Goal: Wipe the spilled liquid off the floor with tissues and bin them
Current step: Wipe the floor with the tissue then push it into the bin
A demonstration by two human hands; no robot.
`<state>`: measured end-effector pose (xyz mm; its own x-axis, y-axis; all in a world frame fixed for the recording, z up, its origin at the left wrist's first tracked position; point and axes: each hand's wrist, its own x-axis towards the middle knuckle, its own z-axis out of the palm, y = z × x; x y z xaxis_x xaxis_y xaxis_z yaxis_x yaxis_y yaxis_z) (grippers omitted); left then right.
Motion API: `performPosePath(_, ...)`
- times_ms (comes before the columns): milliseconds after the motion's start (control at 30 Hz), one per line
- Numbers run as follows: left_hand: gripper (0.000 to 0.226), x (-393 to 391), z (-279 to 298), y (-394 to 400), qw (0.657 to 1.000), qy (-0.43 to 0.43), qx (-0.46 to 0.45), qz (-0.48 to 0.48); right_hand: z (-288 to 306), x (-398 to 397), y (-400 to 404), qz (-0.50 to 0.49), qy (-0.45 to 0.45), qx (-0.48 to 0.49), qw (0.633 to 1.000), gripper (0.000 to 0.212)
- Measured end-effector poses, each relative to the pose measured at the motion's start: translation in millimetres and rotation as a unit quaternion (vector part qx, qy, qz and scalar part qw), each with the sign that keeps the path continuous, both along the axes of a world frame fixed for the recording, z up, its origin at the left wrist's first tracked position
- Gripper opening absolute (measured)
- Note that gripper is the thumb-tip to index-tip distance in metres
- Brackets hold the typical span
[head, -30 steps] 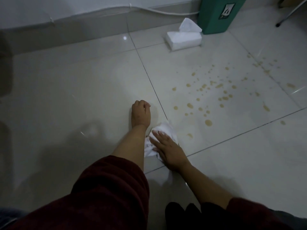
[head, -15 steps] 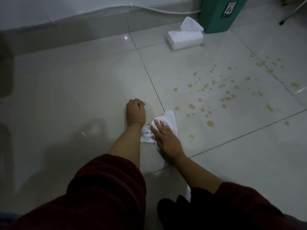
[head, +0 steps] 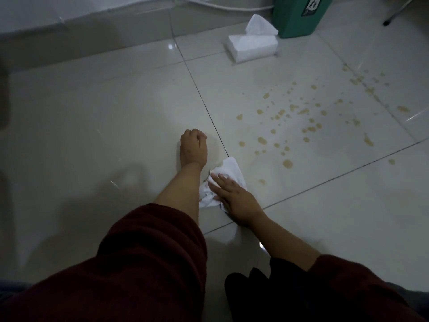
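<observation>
Brownish drops of spilled liquid (head: pixel 287 163) dot the pale floor tiles from the middle out to the right. My right hand (head: pixel 234 196) lies flat with straight fingers on a crumpled white tissue (head: pixel 232 168), pressing it to the floor just left of the nearest drops. My left hand (head: pixel 193 147) rests on the floor as a fist, fingers curled under and holding nothing, left of the tissue. A white tissue pack (head: pixel 253 46) with one sheet sticking up sits at the back. The green bin (head: pixel 299 15) stands right behind it.
A grey skirting and a white cable (head: pixel 209 3) run along the wall at the back. A thin metal leg (head: pixel 394 12) reaches the floor at the top right. My dark red sleeves fill the bottom of the view.
My right hand slid forward with the tissue half a second ago and has now drawn back toward me with it. The left fist stays put on the floor.
</observation>
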<state>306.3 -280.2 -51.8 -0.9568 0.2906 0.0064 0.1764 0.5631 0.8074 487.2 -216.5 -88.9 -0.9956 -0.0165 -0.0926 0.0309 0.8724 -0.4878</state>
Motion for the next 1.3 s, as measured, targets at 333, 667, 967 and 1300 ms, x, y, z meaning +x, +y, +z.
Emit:
performPosePath(333,0.028,0,4,11,1.0,-0.005,0.016,0.009,-2,25,-24,0.009,0.026,-0.021,0.999,0.05)
performPosePath(667,0.029,-12,10,26,0.988,-0.134,0.073,0.0,21,9,21,-0.095,0.02,-0.051,0.994,0.054)
performPosePath(967,0.029,-6,45,34,0.831,-0.498,0.231,-0.089,63,-54,49,-0.195,0.204,-0.149,0.948,0.026)
performPosePath(1300,0.051,-19,81,57,0.795,-0.571,0.139,-0.147,119,-95,104,-0.411,0.219,-0.357,0.809,0.04)
